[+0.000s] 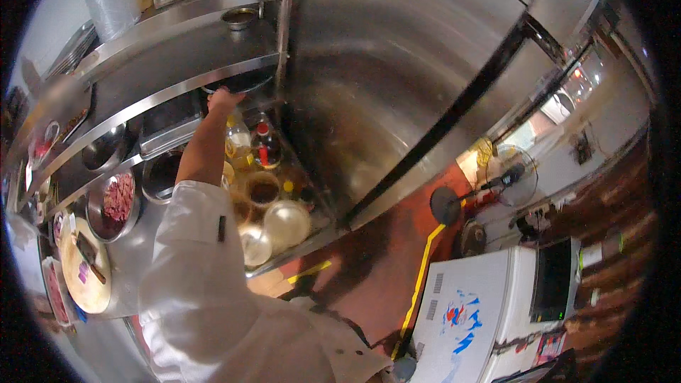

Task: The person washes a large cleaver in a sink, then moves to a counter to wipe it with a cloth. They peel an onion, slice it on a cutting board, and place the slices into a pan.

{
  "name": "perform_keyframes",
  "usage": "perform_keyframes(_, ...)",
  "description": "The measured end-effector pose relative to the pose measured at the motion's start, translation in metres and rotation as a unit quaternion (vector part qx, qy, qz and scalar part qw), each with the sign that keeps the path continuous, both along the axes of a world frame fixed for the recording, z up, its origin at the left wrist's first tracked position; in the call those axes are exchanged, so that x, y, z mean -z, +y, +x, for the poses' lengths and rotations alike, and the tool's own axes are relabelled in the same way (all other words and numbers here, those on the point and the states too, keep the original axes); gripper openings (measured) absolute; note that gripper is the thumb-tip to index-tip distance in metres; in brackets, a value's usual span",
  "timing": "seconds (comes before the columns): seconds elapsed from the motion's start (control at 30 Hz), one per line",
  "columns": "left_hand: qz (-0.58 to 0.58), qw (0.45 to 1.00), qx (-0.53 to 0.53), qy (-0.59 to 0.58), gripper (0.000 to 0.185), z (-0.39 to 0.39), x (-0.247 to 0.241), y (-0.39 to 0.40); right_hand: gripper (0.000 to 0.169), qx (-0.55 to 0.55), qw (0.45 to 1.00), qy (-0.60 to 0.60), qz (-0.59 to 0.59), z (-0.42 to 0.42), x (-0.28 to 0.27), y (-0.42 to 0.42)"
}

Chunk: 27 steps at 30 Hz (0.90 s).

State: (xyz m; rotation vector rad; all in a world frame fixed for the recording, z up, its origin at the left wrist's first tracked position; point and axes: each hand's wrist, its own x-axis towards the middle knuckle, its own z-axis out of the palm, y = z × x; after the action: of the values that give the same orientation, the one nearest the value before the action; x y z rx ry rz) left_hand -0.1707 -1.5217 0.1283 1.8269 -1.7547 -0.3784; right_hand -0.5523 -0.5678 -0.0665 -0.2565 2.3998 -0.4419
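My left hand (225, 100) reaches forward under the edge of a steel shelf (175, 88). Its fingers are closed at the rim of a round, dark pan or bowl (254, 84), mostly hidden by the shelf edge. Just below the hand stand a clear plastic bottle of yellowish liquid (240, 141) and a red-capped bottle of dark liquid (266, 146). To its left sits a rectangular metal tray (175, 138). Partly behind my forearm is a dark round pot (159, 174). My right hand is out of view.
A metal bowl of sliced raw meat (118, 199) stands left, beside a round cutting board (80, 295) with a cleaver (86, 250). Pale round containers (287, 223) sit near the counter's corner. A dark metal post (436, 122) slants across; a white chest freezer (463, 319) stands lower right.
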Motion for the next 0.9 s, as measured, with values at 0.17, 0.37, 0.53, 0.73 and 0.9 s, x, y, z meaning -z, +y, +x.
perform_keyframes(0.17,-0.051,0.995,-0.080,0.042,0.077,-0.011,-0.027,0.041,0.025,-0.078,0.997,-0.004,0.009,-0.073,0.007,-0.058)
perform_keyframes(0.37,-0.069,0.995,-0.069,0.011,0.063,-0.006,-0.083,0.136,0.029,-0.227,0.974,0.025,-0.012,-0.167,0.033,-0.109)
perform_keyframes(0.53,-0.085,0.991,-0.046,0.096,0.056,-0.011,-0.110,0.253,0.033,-0.467,0.864,0.159,-0.098,-0.279,0.091,-0.184)
perform_keyframes(0.73,-0.142,0.985,-0.011,0.100,0.045,-0.042,-0.108,0.481,0.034,-0.447,0.835,-0.077,-0.311,-0.293,0.022,-0.272)
perform_keyframes(0.9,-0.049,0.993,0.111,-0.008,0.045,-0.117,-0.107,0.666,0.033,-0.348,0.767,-0.329,-0.427,-0.265,-0.108,-0.250)
